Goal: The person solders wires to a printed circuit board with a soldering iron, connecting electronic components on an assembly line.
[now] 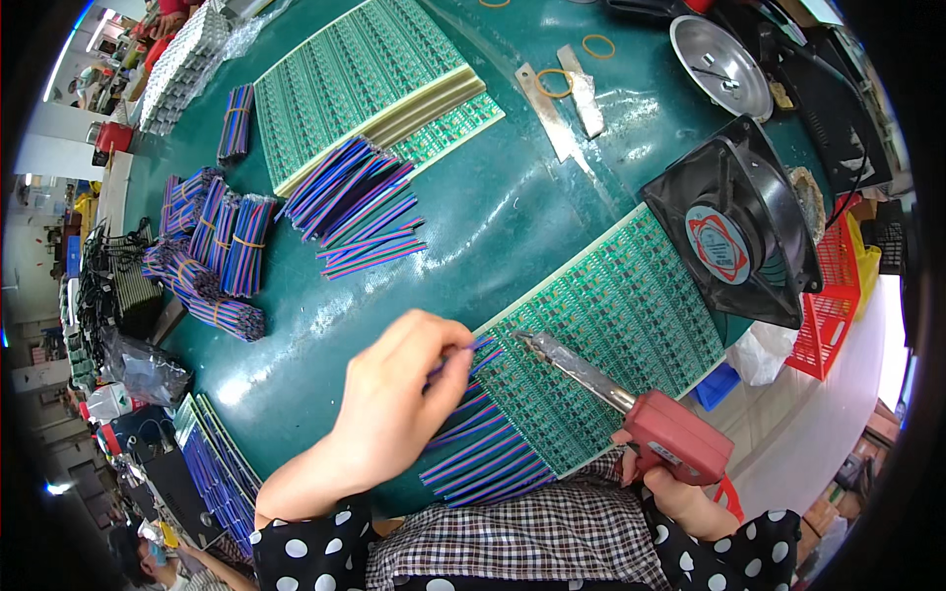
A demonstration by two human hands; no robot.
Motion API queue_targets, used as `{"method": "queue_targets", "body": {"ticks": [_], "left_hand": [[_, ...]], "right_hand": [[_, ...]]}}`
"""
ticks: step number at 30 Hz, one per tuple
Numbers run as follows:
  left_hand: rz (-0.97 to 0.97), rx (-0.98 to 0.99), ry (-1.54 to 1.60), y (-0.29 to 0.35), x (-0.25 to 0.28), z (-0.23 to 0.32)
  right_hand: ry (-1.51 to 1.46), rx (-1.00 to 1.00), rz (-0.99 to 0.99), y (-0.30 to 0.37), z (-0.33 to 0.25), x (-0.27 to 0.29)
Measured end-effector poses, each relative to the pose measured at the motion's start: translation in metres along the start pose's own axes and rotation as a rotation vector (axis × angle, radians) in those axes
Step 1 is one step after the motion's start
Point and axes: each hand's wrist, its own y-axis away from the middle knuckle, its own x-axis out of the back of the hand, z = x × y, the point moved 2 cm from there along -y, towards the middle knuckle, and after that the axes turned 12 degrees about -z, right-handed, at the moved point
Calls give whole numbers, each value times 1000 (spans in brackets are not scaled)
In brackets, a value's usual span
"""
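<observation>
So the green circuit board [621, 335] lay flat on the table [463, 261], right in front of the person, and I'd call its left edge nearly done. A row of blue, purple and red wires [493, 458] stuck out along that edge, from the near corner up to about the far one. Couldn't tell whether every joint had taken, since the ends were too small to see. The left hand [404, 394] was pinching a thin wire [482, 344] by the board's far left corner, and the right hand [682, 500] had a solid grip on a red soldering gun [680, 438], its tip just over the board near that wire.

Plenty left, I reckon: loose wires [345, 202] and tied bundles [246, 246] lay beyond the board and to its left, near a stack of bare boards [360, 84]. More boards with wires on [212, 468] sat well left of it, probably finished ones.

Room-wise, there was a good open patch of table beyond the board's far left corner. The right side was tighter: a black fan [734, 222] crowded the far right corner, and the table ended close by. The near edge came right up to the checked apron [522, 542].
</observation>
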Motion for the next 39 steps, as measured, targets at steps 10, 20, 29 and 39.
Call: {"method": "queue_targets", "body": {"ticks": [10, 20, 29, 39], "left_hand": [[-18, -124, -176, 9, -18, -2], [-205, 260, 439, 5, -14, -12], [93, -407, -548, 13, -38, 6], [76, -421, -873, 16, -52, -1]], "right_hand": [[2, -11, -7, 1, -2, 0], [-7, 59, 38, 7, 7, 1], [95, 21, 101, 9, 4, 0], [804, 72, 100, 10, 10, 5]]}}
